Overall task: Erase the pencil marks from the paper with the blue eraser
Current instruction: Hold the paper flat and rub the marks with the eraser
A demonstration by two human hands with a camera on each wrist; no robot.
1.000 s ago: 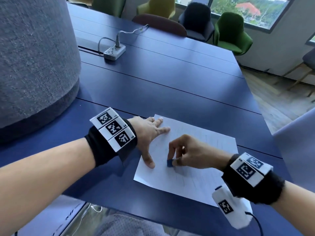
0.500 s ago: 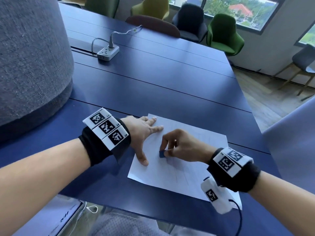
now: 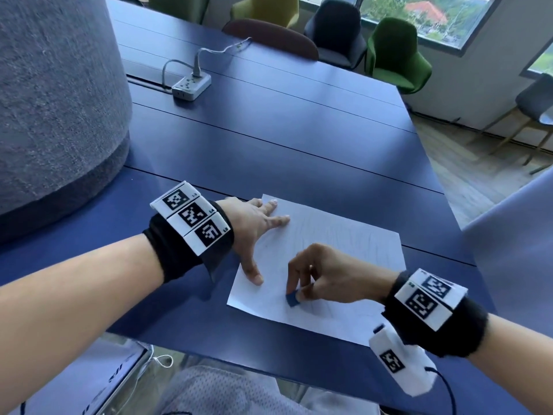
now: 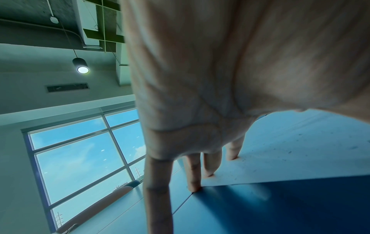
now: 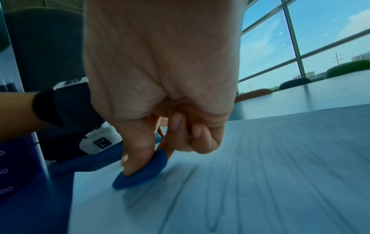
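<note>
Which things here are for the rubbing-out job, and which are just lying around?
For the job:
- blue eraser, pinched by the right hand
- paper with pencil marks
- left hand, pressing the paper flat on the blue table

Just lying around:
- power strip with its cable
- chairs past the table's far end

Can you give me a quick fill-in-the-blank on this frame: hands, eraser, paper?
1. The right hand pinches the ____ eraser.
2. The left hand lies flat with spread fingers, pressing on the ____.
3. The eraser touches the paper near its ____ edge, the one closest to the person.
4. A power strip lies on the ____ table.

Missing words: blue; paper; near; blue
</note>
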